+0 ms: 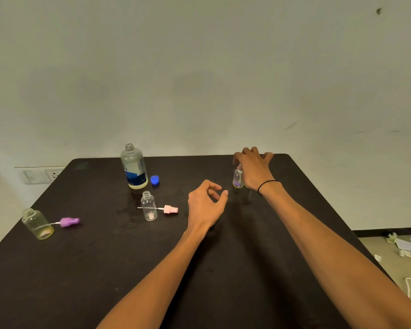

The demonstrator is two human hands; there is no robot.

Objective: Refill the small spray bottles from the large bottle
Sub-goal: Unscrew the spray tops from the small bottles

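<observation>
Three small spray bottles shared the dark table (pixel 223 269) with the large bottle (pixel 133 167), which stood uncapped toward eleven o'clock, its blue cap (pixel 154 180) just beside its base and only a shallow yellowish layer showing at its bottom. Your right hand (pixel 254 169) reached out toward one o'clock and came over the top of the far small bottle (pixel 238 179), fingers spread and arched about its head; whether they actually gripped it or merely rested there I could not tell, since the hand hid the top. That bottle appeared to carry its sprayer and a little liquid. Your left hand (pixel 205 203) hovered near the table's centre, fingers loosely curled, holding nothing. Toward ten o'clock the middle small bottle (pixel 149 206) stood open and looked empty, with its pink sprayer (pixel 170 209) lying behind it, dip tube pointing left. At nine o'clock the left small bottle (pixel 36 223) stood open too, a thin yellowish pool in it, and its purple sprayer (pixel 69 222) lay just beside it. I judged you were handling the far bottle, either finishing it or about to unscrew it, while two remained to be filled. The next move seemed to call for a steady hold on a narrow neck and a slow pour, as those mouths were small and the supply looked low.
</observation>
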